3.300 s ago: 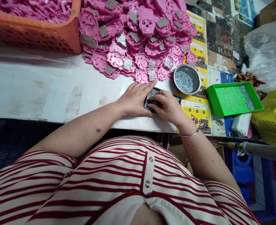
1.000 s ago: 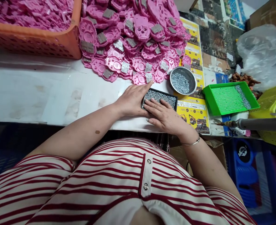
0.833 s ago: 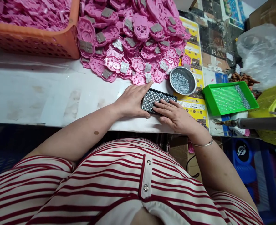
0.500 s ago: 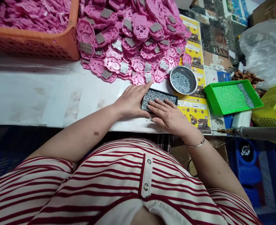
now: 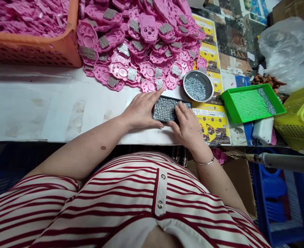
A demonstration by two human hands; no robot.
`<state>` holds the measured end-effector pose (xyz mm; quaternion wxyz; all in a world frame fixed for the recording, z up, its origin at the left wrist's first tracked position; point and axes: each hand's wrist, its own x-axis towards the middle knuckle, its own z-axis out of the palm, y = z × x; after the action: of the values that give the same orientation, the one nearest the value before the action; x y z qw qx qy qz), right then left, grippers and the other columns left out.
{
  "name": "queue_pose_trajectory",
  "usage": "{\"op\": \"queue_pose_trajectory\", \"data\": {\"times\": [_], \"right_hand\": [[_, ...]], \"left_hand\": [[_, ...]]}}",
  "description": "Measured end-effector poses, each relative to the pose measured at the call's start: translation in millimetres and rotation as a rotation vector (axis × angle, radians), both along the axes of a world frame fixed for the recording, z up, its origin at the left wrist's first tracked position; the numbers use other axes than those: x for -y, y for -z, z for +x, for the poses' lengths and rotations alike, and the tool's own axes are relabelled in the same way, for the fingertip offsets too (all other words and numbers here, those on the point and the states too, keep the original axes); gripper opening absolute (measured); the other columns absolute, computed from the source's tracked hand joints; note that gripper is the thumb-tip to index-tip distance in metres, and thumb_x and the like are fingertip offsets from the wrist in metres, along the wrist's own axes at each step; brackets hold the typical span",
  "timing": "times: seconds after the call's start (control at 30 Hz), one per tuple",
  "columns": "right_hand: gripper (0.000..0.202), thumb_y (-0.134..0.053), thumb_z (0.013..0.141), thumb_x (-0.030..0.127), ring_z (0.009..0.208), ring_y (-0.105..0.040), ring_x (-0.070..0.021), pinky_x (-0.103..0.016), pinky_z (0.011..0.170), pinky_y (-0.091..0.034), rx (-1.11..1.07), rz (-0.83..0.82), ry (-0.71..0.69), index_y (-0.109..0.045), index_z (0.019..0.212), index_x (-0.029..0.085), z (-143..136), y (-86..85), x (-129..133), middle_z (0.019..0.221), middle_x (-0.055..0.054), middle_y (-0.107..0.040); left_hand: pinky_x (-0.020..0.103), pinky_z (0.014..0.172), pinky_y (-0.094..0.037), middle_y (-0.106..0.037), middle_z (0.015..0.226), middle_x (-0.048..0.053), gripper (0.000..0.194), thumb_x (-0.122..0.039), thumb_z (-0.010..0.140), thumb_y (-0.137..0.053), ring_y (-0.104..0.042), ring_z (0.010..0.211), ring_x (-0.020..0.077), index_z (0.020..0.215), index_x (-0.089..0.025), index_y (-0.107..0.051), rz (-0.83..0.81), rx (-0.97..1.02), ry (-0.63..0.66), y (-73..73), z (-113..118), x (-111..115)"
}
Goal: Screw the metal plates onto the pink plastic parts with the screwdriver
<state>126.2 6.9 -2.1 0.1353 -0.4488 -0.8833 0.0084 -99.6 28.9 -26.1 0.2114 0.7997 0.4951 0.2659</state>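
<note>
A small black tray (image 5: 163, 119) with rows of tiny silver screws (image 5: 164, 107) lies on the table before me. My left hand (image 5: 139, 111) grips its left end, thumb along the near side and fingers toward the far corner. Over the tray's right part rests my right hand (image 5: 187, 129), its fingers stretched out on the screws and partly hiding them. Just beyond to the right stands a round metal bowl (image 5: 210, 81) of loose screws. Pink plastic shells (image 5: 121, 70) with grey metal plates are heaped behind the tray.
An orange basket (image 5: 73, 41) of pink parts stands at the back left. Right of the bowl sits a green tray (image 5: 232, 112) with rows of screws. A yellow basket (image 5: 296, 124) and a grey cylindrical tool (image 5: 286, 162) are at the right, near the table edge.
My right hand has shifted on the tray, with its fingers now bunched toward the right end. More screw rows show at the left. The view has moved slightly right.
</note>
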Motion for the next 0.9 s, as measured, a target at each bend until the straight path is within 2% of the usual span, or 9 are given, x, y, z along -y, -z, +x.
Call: {"op": "queue_pose_trajectory", "data": {"times": [0.1, 0.17, 0.23, 0.33, 0.57, 0.77, 0.9], "right_hand": [[0.032, -0.051, 0.097, 0.036, 0.11, -0.064, -0.0248, -0.043, 0.094, -0.052, -0.223, 0.186, 0.028, -0.063, 0.12, 0.017, 7.8, -1.7, 9.8, 0.118, -0.015, -0.069], [0.018, -0.055, 0.095, 0.027, 0.089, -0.064, -0.0195, -0.035, 0.08, -0.052, -0.282, 0.184, -0.029, -0.066, 0.107, 0.019, 3.5, -2.2, 18.6, 0.096, -0.008, -0.072], [0.016, -0.057, 0.094, 0.027, 0.08, -0.06, -0.0182, -0.033, 0.073, -0.049, -0.229, 0.107, -0.12, -0.067, 0.104, 0.019, -6.1, -0.7, 25.9, 0.088, -0.007, -0.069], [0.02, -0.055, 0.095, 0.03, 0.078, -0.054, -0.0187, -0.034, 0.073, -0.045, -0.096, 0.033, -0.192, -0.068, 0.104, 0.017, -19.7, 5.6, 30.9, 0.089, -0.007, -0.068], [0.021, -0.047, 0.098, 0.027, 0.081, -0.048, -0.0211, -0.036, 0.073, -0.04, 0.044, 0.074, -0.183, -0.066, 0.092, 0.019, -21.5, 17.6, 28.9, 0.088, -0.008, -0.065], [0.022, -0.052, 0.096, 0.029, 0.086, -0.055, -0.0211, -0.036, 0.077, -0.046, -0.169, -0.017, -0.067, -0.064, 0.109, 0.016, -2.3, 19.7, 26.4, 0.093, -0.009, -0.065], [0.02, -0.055, 0.095, 0.031, 0.085, -0.059, -0.02, -0.037, 0.076, -0.048, -0.302, -0.088, 0.021, -0.066, 0.107, 0.02, 7.3, 20.1, 26.9, 0.094, -0.008, -0.065]], "left_hand": [[0.052, 0.112, -0.034, -0.044, 0.151, 0.015, 0.123, -0.057, 0.062, -0.084, -0.044, 0.134, 0.0375, 0.158, -0.025, -0.015, -0.002, 0.006, -0.064, 0.4, -2.4, -2.3], [0.052, 0.114, -0.032, -0.041, 0.153, 0.014, 0.12, -0.056, 0.064, -0.083, -0.042, 0.136, 0.037, 0.158, -0.027, -0.014, -0.006, 0.009, -0.097, 1.4, -4.1, -4.1], [0.052, 0.115, -0.031, -0.038, 0.155, 0.013, 0.119, -0.056, 0.065, -0.082, -0.039, 0.138, 0.0366, 0.158, -0.027, -0.014, -0.017, 0.006, -0.102, 2.6, -5.3, -5.4], [0.052, 0.116, -0.03, -0.037, 0.155, 0.013, 0.119, -0.056, 0.065, -0.082, -0.037, 0.139, 0.0361, 0.158, -0.027, -0.014, -0.027, 0.002, -0.103, 3.8, -6.0, -5.7], [0.052, 0.118, -0.028, -0.037, 0.155, 0.015, 0.12, -0.057, 0.063, -0.082, -0.035, 0.141, 0.0362, 0.157, -0.024, -0.015, -0.038, -0.003, -0.089, 2.4, -6.1, -5.4], [0.054, 0.119, -0.026, -0.036, 0.156, 0.013, 0.12, -0.057, 0.063, -0.082, -0.034, 0.142, 0.0376, 0.158, -0.027, -0.015, -0.069, -0.002, -0.09, 1.1, -6.8, -6.2], [0.055, 0.118, -0.026, -0.037, 0.155, 0.013, 0.118, -0.055, 0.062, -0.083, -0.035, 0.141, 0.0383, 0.157, -0.027, -0.018, -0.06, 0.012, -0.092, 2.0, -7.3, -6.1]]}}
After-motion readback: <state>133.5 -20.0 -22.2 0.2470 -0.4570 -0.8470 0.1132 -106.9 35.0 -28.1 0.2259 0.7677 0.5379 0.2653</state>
